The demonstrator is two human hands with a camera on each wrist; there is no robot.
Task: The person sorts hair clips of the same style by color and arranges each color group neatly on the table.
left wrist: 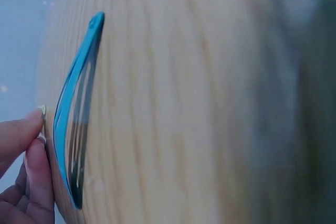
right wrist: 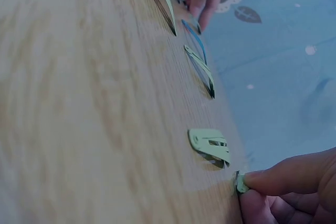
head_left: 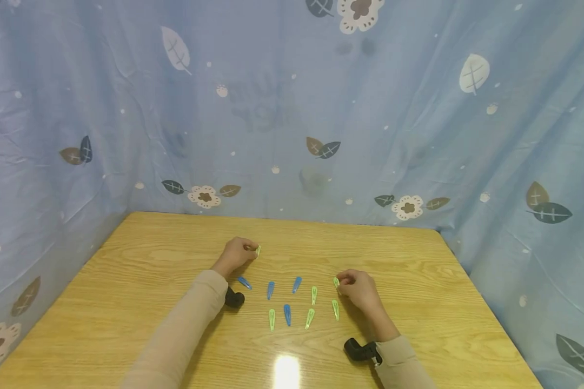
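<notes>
Toward the back of the table, my left hand [head_left: 236, 255] pinches a green snap hair clip [head_left: 258, 252] between thumb and fingers. Farther right, my right hand [head_left: 360, 290] pinches another green hair clip [head_left: 336, 282], partly covered by the fingertips. Just below the right hand lies a green clip [head_left: 336, 309], also near that hand in the right wrist view. Nearest my left hand is a blue clip [head_left: 245, 282], and a large blue clip [left wrist: 62, 124] appears close up in the left wrist view. Between the hands lie more blue clips [head_left: 270, 290] and green clips [head_left: 314, 295].
The clips lie on a wood-grain table [head_left: 175, 237]. A blue patterned curtain [head_left: 272, 108] hangs behind the table and along both sides. Black wrist devices [head_left: 357, 350] sit near both cuffs. Light glares off the table's front.
</notes>
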